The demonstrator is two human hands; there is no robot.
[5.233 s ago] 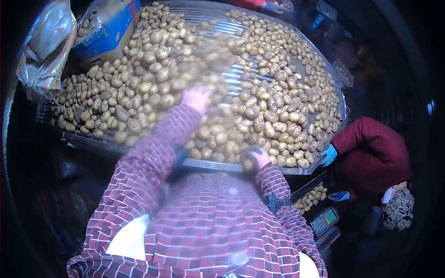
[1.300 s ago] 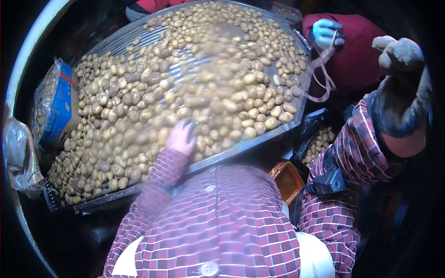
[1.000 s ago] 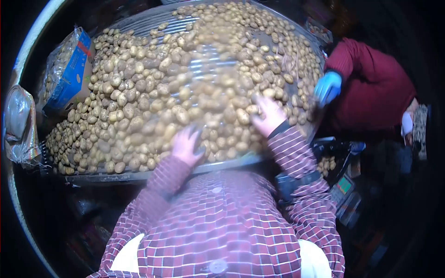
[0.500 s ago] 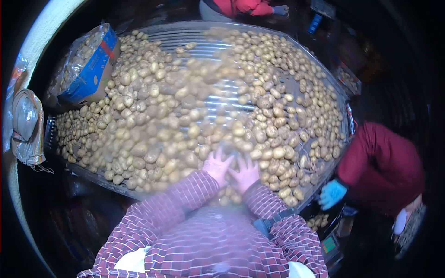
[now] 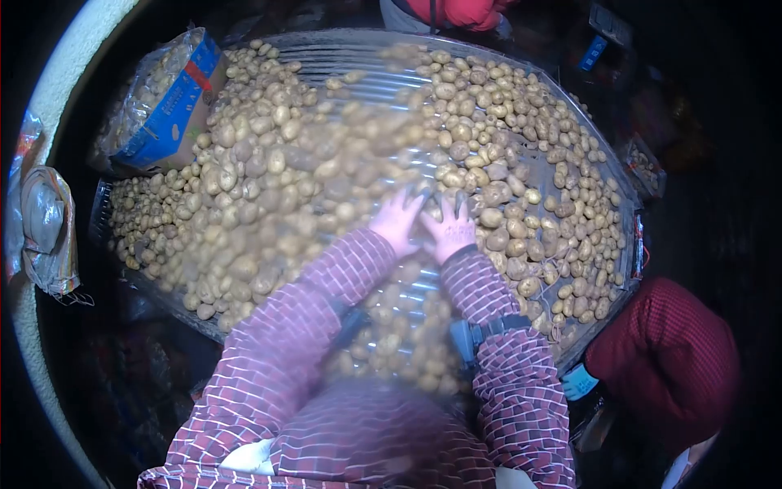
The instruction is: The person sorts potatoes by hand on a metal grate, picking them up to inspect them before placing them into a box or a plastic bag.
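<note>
My left hand (image 5: 397, 222) reaches out over a broad heap of potatoes (image 5: 252, 191), its fingers spread. Close beside it, my right hand (image 5: 450, 233) also has its fingers apart, palm down, touching or just above the potatoes. Both hands appear to wear pinkish gloves with dark fingertips. Neither holds a potato that I can see; what lies under the palms is hidden. The potatoes cover a large table (image 5: 342, 61) with a ridged metal surface. More potatoes lie between my forearms, close to my body, where the haze blurs them.
A blue and brown cardboard box (image 5: 167, 122) full of potatoes stands at the back left. A folded bag (image 5: 47, 224) hangs at the far left. At the right, a person in dark red (image 5: 668, 359) bends, with a light-blue gloved hand (image 5: 578, 381) by the table edge. Another person (image 5: 456, 12) is at the far side.
Both my hands have moved forward, away from my body. Potatoes and bare ridges now show between my forearms. The view has shifted, and the co-worker on the right sits lower in it.
</note>
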